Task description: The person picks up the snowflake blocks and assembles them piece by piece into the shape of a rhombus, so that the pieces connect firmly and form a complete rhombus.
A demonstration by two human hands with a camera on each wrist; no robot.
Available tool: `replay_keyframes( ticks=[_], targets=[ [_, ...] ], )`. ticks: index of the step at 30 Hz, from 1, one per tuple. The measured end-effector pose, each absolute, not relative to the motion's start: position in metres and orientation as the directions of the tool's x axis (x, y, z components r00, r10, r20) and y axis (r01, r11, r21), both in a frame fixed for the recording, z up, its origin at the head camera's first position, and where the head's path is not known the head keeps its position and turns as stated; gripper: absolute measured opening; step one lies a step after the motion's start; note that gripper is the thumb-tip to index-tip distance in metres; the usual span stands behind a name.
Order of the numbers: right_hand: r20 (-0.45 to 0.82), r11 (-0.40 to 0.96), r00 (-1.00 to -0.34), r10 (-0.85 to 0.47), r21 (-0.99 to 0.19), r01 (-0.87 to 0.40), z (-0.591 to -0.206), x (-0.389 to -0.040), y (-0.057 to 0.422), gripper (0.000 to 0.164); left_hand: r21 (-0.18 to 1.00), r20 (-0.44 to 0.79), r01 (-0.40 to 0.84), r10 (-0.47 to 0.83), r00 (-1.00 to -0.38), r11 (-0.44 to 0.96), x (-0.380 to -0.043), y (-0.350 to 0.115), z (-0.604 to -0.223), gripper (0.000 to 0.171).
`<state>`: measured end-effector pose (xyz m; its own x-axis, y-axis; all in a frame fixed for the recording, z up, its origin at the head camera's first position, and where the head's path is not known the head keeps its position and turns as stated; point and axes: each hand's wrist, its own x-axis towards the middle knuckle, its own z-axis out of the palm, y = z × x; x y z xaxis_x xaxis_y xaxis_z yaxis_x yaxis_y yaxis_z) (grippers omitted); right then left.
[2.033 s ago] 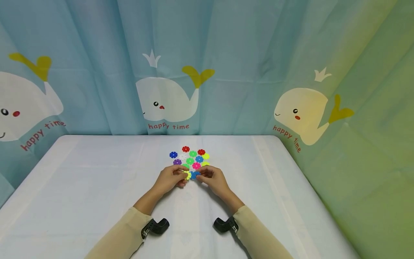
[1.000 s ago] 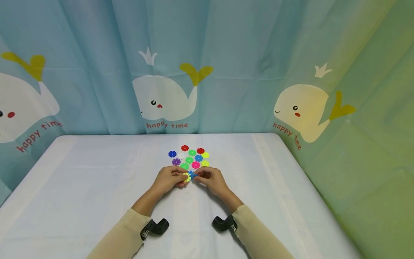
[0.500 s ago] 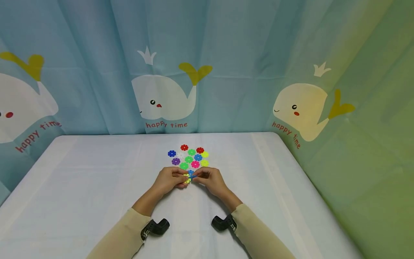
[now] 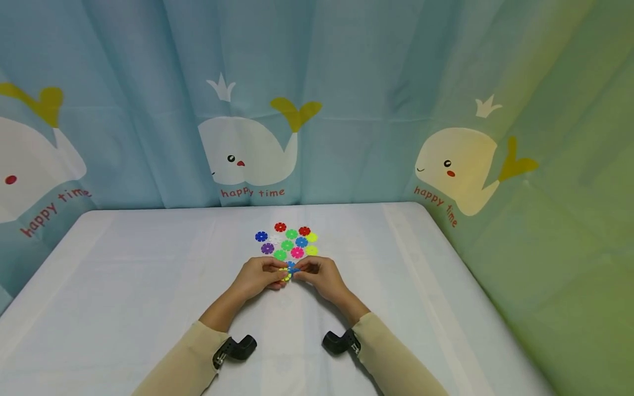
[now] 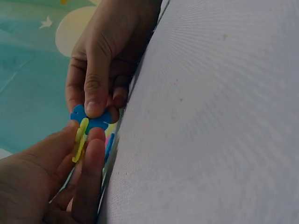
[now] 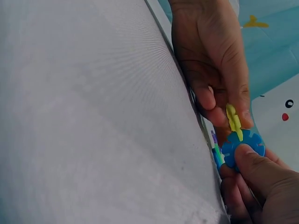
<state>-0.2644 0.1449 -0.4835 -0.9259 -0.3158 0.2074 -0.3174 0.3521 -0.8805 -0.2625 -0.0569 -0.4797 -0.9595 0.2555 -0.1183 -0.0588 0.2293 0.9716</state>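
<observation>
Both hands meet just in front of a cluster of snowflake discs. In my left hand, thumb and fingers pinch a yellow snowflake disc. A blue snowflake disc is pinched by my right hand, the thumb lying on its face. The two discs cross at their edges, the yellow one standing at an angle to the blue, with the slotted rims together. Behind the fingertips another blue disc lies on the table, partly covered by the hands.
Loose snowflake discs lie on the white table beyond the hands, among them a purple disc, a pink disc and a red disc. A whale-print curtain hangs behind the table.
The blue disc in my right hand has turned from face-up to nearly edge-on in the head view, against the yellow one. The blue disc on the table behind has come into sight.
</observation>
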Motion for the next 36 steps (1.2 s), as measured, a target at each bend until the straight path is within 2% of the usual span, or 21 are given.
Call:
replay_keyframes(
  ticks=[7, 12, 20, 26, 36],
  targets=[
    [0.217, 0.353, -0.934, -0.284, -0.882, -0.312, -0.483, -0.263, 0.145, 0.013, 0.967, -0.09, -0.015, 0.283, -0.955, 0.255, -0.261, -0.06, -0.48, 0.034],
    [0.163, 0.325, -0.949, -0.268, -0.912, -0.249, -0.482, -0.263, 0.145, 0.021, 0.956, -0.036, 0.063, 0.328, -0.944, 0.286, -0.261, -0.062, -0.481, 0.04],
    [0.105, 0.226, -0.947, -0.302, -0.958, -0.178, -0.475, -0.259, 0.143, 0.023, 0.945, 0.04, 0.154, 0.366, -0.93, 0.288, -0.26, -0.064, -0.482, 0.037],
    [0.098, 0.19, -0.935, -0.34, -0.967, -0.171, -0.453, -0.247, 0.139, 0.025, 0.959, 0.025, 0.126, 0.365, -0.931, 0.255, -0.26, -0.063, -0.484, 0.034],
    [0.101, 0.229, -0.936, -0.338, -0.955, -0.185, -0.451, -0.246, 0.139, 0.024, 0.976, -0.003, 0.075, 0.361, -0.933, 0.204, -0.259, -0.061, -0.482, 0.032]
  ],
)
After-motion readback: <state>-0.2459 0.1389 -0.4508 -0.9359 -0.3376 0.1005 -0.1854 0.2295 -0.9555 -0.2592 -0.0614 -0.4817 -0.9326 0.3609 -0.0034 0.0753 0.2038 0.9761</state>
